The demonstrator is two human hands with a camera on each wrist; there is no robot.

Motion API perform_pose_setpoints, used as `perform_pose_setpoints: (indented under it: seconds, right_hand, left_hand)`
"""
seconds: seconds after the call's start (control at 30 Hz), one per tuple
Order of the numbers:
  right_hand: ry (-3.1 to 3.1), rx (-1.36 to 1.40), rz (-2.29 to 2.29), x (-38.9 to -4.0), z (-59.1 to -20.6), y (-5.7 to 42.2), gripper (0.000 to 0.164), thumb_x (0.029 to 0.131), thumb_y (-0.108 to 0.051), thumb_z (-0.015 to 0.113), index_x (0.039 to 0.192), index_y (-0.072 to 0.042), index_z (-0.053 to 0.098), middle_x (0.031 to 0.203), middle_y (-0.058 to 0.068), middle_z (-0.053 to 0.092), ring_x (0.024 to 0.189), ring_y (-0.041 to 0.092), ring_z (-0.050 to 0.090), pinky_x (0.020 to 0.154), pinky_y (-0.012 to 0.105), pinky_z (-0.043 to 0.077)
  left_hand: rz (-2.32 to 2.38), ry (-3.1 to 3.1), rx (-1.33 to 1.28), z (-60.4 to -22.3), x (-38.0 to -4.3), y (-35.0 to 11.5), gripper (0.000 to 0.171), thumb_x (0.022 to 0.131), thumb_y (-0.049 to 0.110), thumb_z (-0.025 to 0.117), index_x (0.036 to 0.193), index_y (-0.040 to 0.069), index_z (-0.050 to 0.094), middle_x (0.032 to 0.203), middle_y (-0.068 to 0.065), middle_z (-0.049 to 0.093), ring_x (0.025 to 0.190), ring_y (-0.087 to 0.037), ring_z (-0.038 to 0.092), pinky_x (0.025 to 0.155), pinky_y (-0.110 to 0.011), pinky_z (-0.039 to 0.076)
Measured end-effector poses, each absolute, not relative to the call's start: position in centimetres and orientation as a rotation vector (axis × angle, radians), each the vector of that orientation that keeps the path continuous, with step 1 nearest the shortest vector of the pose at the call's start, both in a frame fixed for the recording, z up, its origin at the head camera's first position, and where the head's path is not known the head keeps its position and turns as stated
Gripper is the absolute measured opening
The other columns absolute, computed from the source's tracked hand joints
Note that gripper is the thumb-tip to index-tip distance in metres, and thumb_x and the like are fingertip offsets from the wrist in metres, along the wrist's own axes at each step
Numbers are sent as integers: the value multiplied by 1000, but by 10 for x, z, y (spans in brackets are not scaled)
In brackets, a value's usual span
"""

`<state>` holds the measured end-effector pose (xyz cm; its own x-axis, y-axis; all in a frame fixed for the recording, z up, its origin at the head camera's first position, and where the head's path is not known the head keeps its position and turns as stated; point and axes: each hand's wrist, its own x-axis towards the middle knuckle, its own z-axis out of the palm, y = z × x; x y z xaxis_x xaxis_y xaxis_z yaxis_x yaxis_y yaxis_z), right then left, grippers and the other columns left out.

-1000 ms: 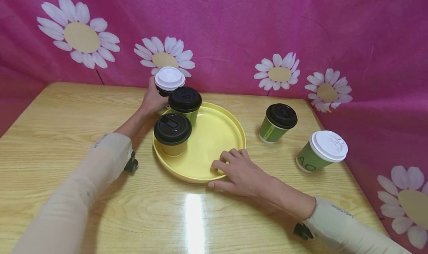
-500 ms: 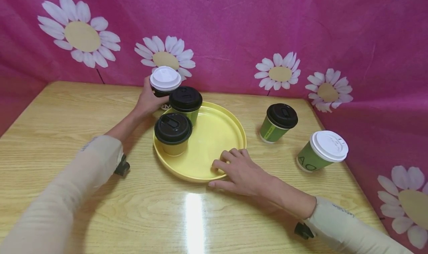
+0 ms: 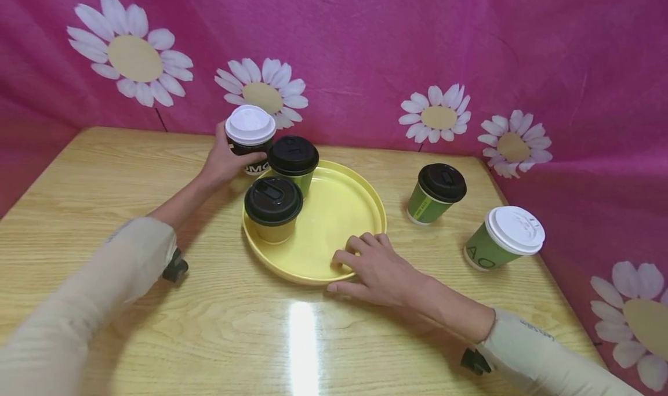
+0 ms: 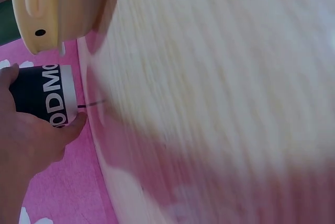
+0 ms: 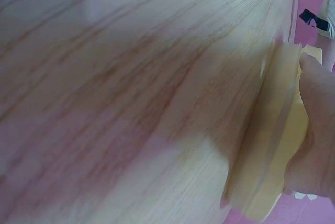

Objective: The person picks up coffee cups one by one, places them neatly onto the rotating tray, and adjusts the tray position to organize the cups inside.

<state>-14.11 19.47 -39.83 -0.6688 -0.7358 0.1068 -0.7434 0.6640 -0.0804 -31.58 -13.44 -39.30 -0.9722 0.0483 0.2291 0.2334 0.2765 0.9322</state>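
Head view: left hand (image 3: 223, 159) grips the white-lidded cup (image 3: 250, 128) by the tray's (image 3: 339, 216) eleven o'clock; right hand (image 3: 381, 273) pinches the five-o'clock rim, likely steadying it. Left wrist: side grip, probably keeping the cup upright. Right wrist: thumb (image 5: 305, 63) against the rim.

Yellow tray (image 3: 344, 204): was cut off by the left wrist view's top edge.
Tabletop (image 4: 220, 77): was blurred there.
White-lidded black cup (image 3: 250, 126): was partly covered by the left hand (image 3: 223, 159).
Green cup (image 3: 294, 157) on tray: was partly hidden behind the tan cup (image 3: 273, 202).
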Motion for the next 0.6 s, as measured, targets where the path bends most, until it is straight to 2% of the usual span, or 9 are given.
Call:
perform_pose_setpoints:
  seconds: [0.17,0.6]
  right_hand:
    - [-2805,1247,174,-141,-399,194,44,93,-64,54,109,-24,63,97,-3,49,95,22,49,83,41,36]
    - [-2790,1251,197,-141,-400,194,44,93,-65,54,108,-24,62,97,-4,49,93,21,48,81,40,36]
  left_hand:
    - [-1781,-2394,-263,-391,-306,-142,95,82,11,80,151,6,15,151,-18,31,137,-33,33,115,-44,28]
    - [-1767,-2419,-252,-391,-289,-156,98,82,10,81,153,5,14,151,-19,29,136,-35,33,114,-47,29]
